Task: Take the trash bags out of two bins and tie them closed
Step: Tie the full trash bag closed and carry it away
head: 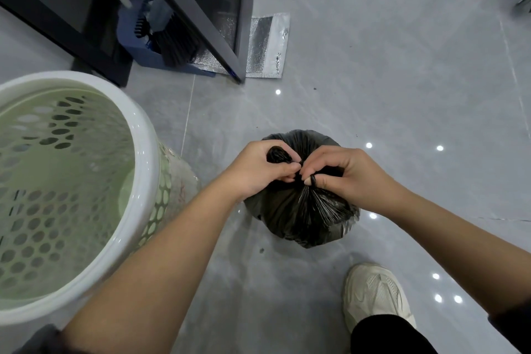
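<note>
On the floor (402,95) ahead of your shoe (373,296), the bag (301,218) stands upright, long axis vertical, gathered neck pointing up at you. Your left hand (258,169) grips a twisted tail of the neck; your right hand (347,172) pinches the neck beside it, a strand wound round one finger. Left, beside your forearm: perforated bin (140,181). Beyond: foil pouch (267,46), brush (178,46) against a blue dustpan (135,46)

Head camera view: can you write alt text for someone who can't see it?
A person's left hand and right hand pinch the gathered neck of a black trash bag on a grey tiled floor, tying it closed. A pale green perforated bin with a white rim stands to the left, and a cream shoe shows at lower right.
</note>
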Demonstrator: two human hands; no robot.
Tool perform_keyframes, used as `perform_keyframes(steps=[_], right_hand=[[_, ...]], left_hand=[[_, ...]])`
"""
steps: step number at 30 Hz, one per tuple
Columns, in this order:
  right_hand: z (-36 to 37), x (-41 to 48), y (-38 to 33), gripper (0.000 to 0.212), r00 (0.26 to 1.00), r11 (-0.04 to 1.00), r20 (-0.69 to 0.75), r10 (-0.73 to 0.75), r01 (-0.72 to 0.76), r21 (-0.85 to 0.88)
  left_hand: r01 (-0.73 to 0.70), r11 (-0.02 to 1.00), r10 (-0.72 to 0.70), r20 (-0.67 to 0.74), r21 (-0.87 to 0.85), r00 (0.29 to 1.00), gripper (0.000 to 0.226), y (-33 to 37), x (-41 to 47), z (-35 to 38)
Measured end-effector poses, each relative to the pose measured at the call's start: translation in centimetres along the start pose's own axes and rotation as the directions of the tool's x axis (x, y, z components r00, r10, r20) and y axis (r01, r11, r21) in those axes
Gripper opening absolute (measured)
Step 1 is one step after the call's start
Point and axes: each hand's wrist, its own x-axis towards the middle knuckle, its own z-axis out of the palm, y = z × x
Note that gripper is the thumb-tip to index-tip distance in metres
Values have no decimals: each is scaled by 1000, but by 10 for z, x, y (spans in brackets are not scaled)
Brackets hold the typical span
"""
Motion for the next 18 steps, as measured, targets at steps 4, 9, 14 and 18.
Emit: perform_keyframes(steps=[4, 9, 14, 18], right_hand=[[-1, -2, -1, 11, 1000, 999, 11, 20, -20, 41], [-7, 0, -3, 8, 999, 994, -14, 34, -32, 106], [-6, -3, -2, 9, 998, 988, 21, 51, -53, 144], [0, -5, -4, 8, 997, 997, -79, 10, -4, 78]], left_hand=[[-153, 960, 151, 28, 235, 988, 26, 6, -4, 0], [-405, 682, 368, 194, 609, 909, 35, 5, -5, -1], [-375, 601, 354, 186, 705, 917, 11, 6, -10, 3], [113, 972, -116, 2, 206, 993, 32, 16, -10, 10]])
